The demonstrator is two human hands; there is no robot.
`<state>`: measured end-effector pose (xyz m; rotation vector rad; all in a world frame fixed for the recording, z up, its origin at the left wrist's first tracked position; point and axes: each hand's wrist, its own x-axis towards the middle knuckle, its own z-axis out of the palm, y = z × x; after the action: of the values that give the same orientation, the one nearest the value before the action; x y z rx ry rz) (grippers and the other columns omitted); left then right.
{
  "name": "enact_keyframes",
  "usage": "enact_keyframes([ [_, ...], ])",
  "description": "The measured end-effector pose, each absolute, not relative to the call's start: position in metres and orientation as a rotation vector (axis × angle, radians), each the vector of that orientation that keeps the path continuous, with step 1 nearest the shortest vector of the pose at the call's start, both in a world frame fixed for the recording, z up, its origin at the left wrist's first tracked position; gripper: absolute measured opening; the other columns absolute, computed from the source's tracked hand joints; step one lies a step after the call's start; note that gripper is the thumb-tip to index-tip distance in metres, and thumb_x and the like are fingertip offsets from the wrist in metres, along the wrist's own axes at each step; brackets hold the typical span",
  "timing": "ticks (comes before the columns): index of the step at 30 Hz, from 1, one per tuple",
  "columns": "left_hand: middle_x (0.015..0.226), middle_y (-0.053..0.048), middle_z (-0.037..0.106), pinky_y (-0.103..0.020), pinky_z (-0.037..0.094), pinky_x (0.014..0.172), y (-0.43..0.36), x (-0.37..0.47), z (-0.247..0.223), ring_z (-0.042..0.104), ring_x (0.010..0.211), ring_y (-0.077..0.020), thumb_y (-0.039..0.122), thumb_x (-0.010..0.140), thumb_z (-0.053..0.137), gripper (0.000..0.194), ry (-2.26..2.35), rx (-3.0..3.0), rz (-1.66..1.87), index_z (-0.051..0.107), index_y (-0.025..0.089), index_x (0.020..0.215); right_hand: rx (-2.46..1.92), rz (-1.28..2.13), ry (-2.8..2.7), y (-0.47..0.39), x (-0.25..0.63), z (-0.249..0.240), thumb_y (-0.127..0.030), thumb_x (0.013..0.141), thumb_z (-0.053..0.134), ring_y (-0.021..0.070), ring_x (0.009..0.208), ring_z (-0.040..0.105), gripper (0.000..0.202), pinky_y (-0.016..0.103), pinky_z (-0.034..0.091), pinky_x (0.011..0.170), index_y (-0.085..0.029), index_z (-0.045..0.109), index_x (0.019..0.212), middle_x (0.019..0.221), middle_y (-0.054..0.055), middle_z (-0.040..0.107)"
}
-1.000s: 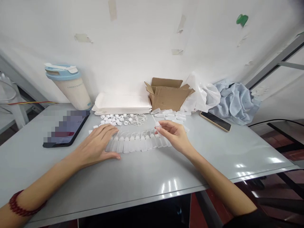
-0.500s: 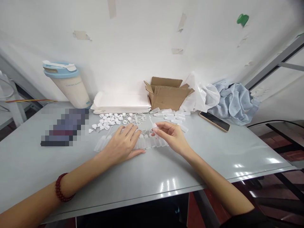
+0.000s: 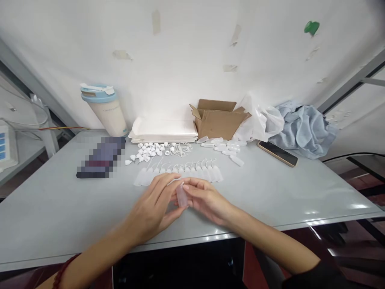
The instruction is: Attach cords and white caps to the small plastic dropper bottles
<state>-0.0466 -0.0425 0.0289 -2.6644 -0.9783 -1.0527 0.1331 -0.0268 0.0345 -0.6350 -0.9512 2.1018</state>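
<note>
A small translucent plastic bottle [image 3: 181, 196] is held upright between my hands above the near part of the table. My left hand [image 3: 155, 204] spans it, with the thumb at its base and the fingertips by its top. My right hand [image 3: 207, 196] is closed round it from the other side, the thumb near its neck. My fingers hide the top of the bottle. Just beyond them, a row of similar bottles [image 3: 215, 174] lies side by side, thin white cords rising from their necks.
White caps [image 3: 150, 151] and a tangle of white cords [image 3: 182, 149] lie farther back. More loose bottles [image 3: 230, 148] are beside a cardboard box [image 3: 218, 123]. White sheets [image 3: 165, 130], a tumbler [image 3: 108, 116], a phone [image 3: 278, 153] and blue cloth [image 3: 309, 132] sit around the table's edges.
Both hands have drawn back toward me, off the bottle row, and come together around one bottle. My left hand has lifted from the row, which now shows more fully. The camera view has shifted slightly.
</note>
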Motion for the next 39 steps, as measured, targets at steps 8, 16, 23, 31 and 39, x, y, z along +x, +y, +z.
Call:
enact_keyframes([
  [8, 0.122, -0.013, 0.061, -0.041, 0.049, 0.097, -0.075, -0.087, 0.008, 0.053, 0.116, -0.0255, 0.017, 0.088, 0.060, 0.046, -1.181, -2.771, -0.992, 0.046, 0.015, 0.132, -0.815, 2.064, -1.292, -0.046, 0.122, 0.012, -0.034, 0.081, 0.069, 0.0183, 0.095, 0.067, 0.031, 0.034, 0.048, 0.088, -0.015, 0.063, 0.105, 0.100, 0.008, 0.070],
  [16, 0.124, -0.006, 0.065, -0.042, 0.054, 0.090, -0.064, -0.143, -0.001, 0.054, 0.119, -0.0281, 0.040, 0.085, 0.063, 0.048, -1.473, -2.862, -0.781, 0.052, 0.029, 0.130, -0.946, 1.948, -1.446, -0.048, 0.124, 0.005, -0.040, 0.082, 0.067, 0.0179, 0.089, 0.068, 0.031, 0.030, 0.049, 0.074, -0.016, 0.061, 0.100, 0.098, 0.008, 0.067],
  [23, 0.125, -0.003, 0.065, -0.039, 0.055, 0.090, -0.058, -0.147, 0.002, 0.055, 0.120, -0.0268, 0.042, 0.084, 0.063, 0.048, -1.455, -2.876, -0.710, 0.054, 0.032, 0.130, -0.995, 1.956, -1.507, -0.049, 0.126, 0.009, -0.035, 0.084, 0.064, 0.0173, 0.088, 0.067, 0.026, 0.029, 0.047, 0.073, -0.016, 0.062, 0.103, 0.095, 0.007, 0.069],
  [31, 0.124, -0.002, 0.065, -0.038, 0.055, 0.091, -0.053, -0.146, 0.020, 0.056, 0.120, -0.0257, 0.046, 0.082, 0.067, 0.051, -1.379, -2.946, -0.675, 0.054, 0.032, 0.129, -1.026, 1.954, -1.482, -0.051, 0.127, 0.011, -0.034, 0.084, 0.064, 0.0164, 0.083, 0.067, 0.025, 0.028, 0.047, 0.071, -0.015, 0.062, 0.100, 0.092, 0.007, 0.069],
  [39, 0.102, -0.002, 0.072, -0.036, 0.054, 0.083, 0.002, -0.116, 0.066, 0.065, 0.097, -0.0237, 0.050, 0.088, 0.057, 0.027, -1.569, -2.856, -1.032, 0.069, 0.028, 0.099, -1.063, 1.592, -1.584, -0.016, 0.157, 0.050, -0.039, 0.084, 0.063, 0.0132, 0.067, 0.064, 0.024, 0.027, 0.049, 0.064, -0.015, 0.064, 0.089, 0.077, 0.004, 0.068],
])
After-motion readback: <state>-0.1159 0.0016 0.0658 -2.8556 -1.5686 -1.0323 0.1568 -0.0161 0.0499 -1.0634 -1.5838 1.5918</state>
